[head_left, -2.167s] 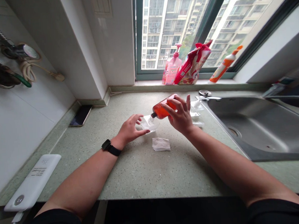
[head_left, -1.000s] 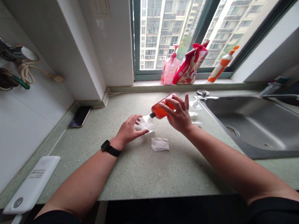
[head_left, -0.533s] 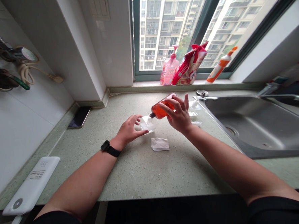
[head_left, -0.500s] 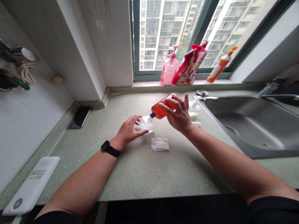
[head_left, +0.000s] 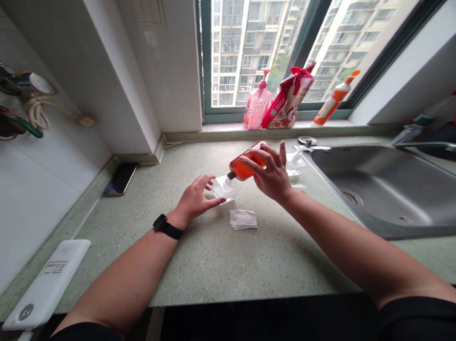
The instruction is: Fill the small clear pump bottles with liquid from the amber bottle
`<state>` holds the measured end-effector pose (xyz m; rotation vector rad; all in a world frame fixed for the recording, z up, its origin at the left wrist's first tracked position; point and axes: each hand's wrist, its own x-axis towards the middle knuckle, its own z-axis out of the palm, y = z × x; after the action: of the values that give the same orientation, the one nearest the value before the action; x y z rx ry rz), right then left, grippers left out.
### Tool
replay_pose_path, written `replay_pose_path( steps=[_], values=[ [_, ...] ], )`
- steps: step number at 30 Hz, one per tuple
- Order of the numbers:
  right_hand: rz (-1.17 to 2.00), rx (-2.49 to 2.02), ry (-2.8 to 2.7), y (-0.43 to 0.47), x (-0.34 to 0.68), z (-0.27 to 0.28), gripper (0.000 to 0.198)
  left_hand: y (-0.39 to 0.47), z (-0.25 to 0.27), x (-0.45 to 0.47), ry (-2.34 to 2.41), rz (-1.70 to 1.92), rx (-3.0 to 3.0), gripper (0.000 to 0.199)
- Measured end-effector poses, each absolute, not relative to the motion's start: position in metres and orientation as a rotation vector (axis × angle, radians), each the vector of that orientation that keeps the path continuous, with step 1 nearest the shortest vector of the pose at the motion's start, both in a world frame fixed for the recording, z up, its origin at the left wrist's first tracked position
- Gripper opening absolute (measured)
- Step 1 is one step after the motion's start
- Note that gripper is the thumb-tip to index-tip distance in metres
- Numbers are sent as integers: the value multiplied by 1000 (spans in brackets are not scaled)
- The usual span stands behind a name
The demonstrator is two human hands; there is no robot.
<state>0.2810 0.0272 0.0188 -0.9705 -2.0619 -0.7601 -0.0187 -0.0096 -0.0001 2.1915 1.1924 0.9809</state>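
While the red bottle (head_left: pixel 238 168) tips, spills threaten

The right hand (head_left: pixel 272 178) curls round its glossy side, neck down at the right edge of the clear container (head_left: pixel 224 188); a loosened grip could slop it. The left hand (head_left: pixel 194 199), thumb and fingers wide, clasps the boxy container over the speckled counter (head_left: pixel 203 264); squeezing might tip it.

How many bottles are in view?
3 clearly: the red bottle tilted in the right hand, plus the pink pump bottle and the orange-and-white bottle on the windowsill. Others may be hidden behind that hand or lost in the blur beyond the sink.
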Motion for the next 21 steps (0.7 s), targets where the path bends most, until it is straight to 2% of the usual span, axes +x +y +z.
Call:
replay_pose_path(
  steps=[21],
  values=[
    [-780, -979, -2084, 27, 281, 23, 85, -10, 1, -18, 1199, 974, 2184, 70]
  ],
)
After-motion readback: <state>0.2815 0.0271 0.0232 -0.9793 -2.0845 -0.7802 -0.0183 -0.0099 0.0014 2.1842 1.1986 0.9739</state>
